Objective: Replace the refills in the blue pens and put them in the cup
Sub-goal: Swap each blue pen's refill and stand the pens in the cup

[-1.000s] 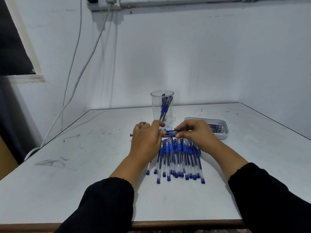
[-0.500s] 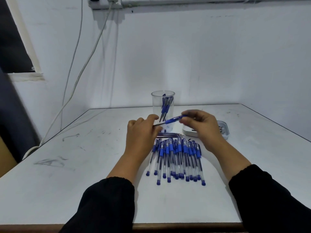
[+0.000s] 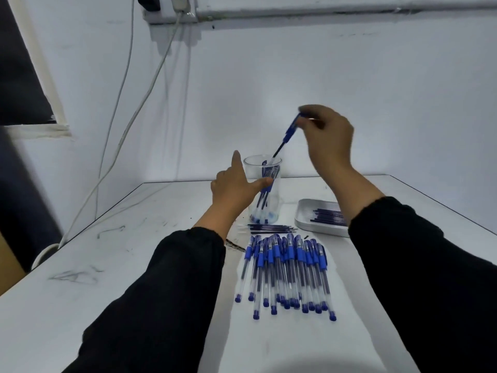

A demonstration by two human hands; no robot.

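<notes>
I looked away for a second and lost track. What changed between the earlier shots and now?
The right hand lifted the pen off the pile and now holds it tip-down over the cup. The left hand let go of it and reaches, open, to the cup's side. The pen pile, loose refills and tray stayed put.

White table (image 3: 134, 265), pale wall (image 3: 349, 90), cables (image 3: 139, 103) hanging from a socket strip (image 3: 172, 12).
</notes>
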